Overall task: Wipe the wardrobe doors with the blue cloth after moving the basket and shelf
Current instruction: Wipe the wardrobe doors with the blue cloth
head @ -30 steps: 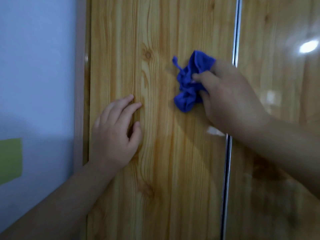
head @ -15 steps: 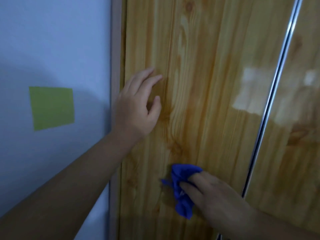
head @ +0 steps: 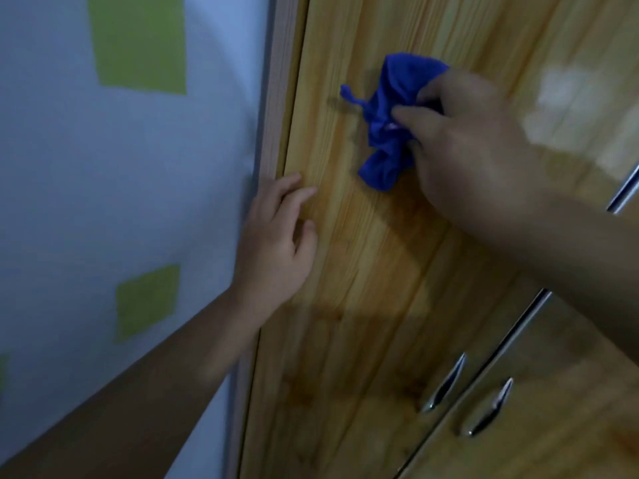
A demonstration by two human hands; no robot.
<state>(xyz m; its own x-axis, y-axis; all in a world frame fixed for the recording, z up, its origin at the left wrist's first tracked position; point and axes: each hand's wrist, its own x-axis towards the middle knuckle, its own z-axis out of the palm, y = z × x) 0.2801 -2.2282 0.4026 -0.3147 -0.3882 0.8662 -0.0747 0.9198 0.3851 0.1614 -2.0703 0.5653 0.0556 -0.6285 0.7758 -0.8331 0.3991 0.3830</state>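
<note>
Right hand (head: pixel 473 150) pinches the blue cloth (head: pixel 390 126), soft and crumpled, against the glossy wood-grain wardrobe door (head: pixel 363 271). Left hand (head: pixel 276 250), at 7 o'clock from the cloth, rests on the door's edge with fingers loosely extended. Curved metal handles (head: pixel 444 383) sit at 5 o'clock.

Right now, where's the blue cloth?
Head view, upper centre: the blue cloth is bunched in the right hand against the left wardrobe door, up and right of the left hand.

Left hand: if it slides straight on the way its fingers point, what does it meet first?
Probably the blue cloth, bunched in the right hand up and to the right. The left hand rests on the wardrobe door, and only bare wood lies between.
</note>
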